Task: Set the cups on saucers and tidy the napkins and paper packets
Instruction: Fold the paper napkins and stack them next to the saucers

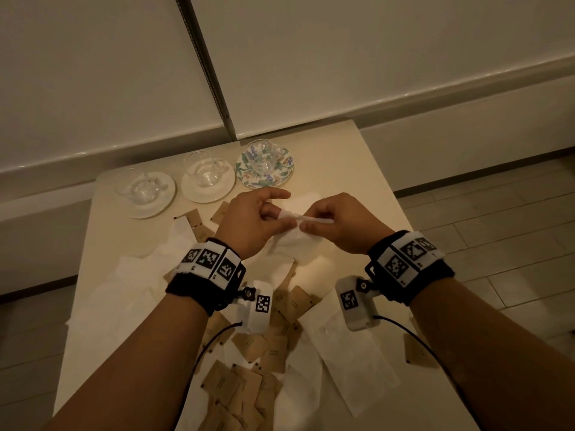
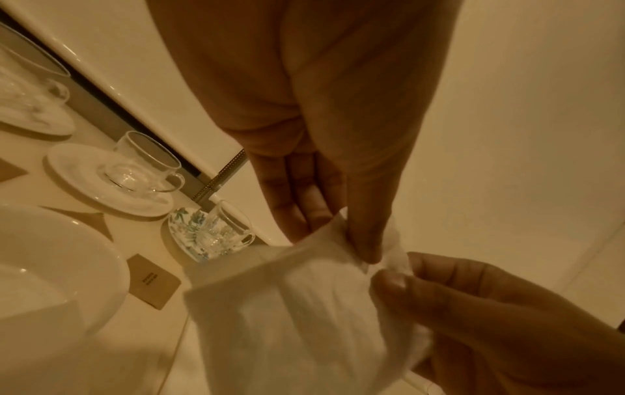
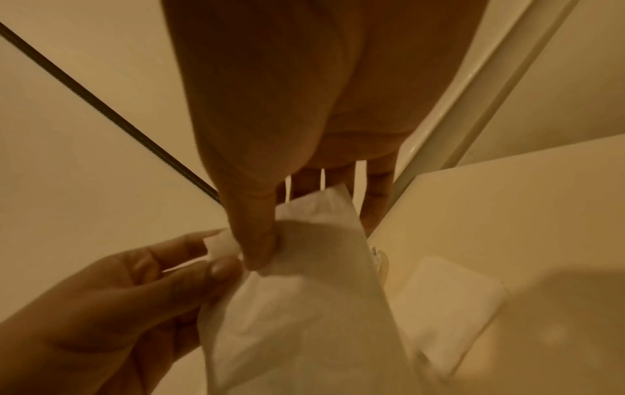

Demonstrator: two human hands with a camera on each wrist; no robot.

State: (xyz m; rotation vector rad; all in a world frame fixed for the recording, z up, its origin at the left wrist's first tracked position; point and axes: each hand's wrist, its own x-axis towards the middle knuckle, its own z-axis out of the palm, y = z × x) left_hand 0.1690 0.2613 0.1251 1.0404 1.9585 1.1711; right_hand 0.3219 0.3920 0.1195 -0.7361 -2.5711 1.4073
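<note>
The print on the brown packets (image 1: 249, 343) is too small to read. The forearms and wrist cameras cover part of the packets and napkins (image 1: 351, 362) at the table's (image 1: 336, 150) near edge, and the picture's bottom edge cuts the pile off. In the left wrist view the held napkin (image 2: 287, 315) is blurred and hides the floral saucer's (image 2: 184, 232) near rim.

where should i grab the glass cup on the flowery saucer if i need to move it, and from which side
Take the glass cup by its handle, which in the left wrist view sticks out clear of the bowl on the side away from the other two cups. Come in from that side, the right in the head view, where the table looks bare. The bowl is smooth and round, so a grip there would likely slip. Lift straight up off the floral saucer.
</note>
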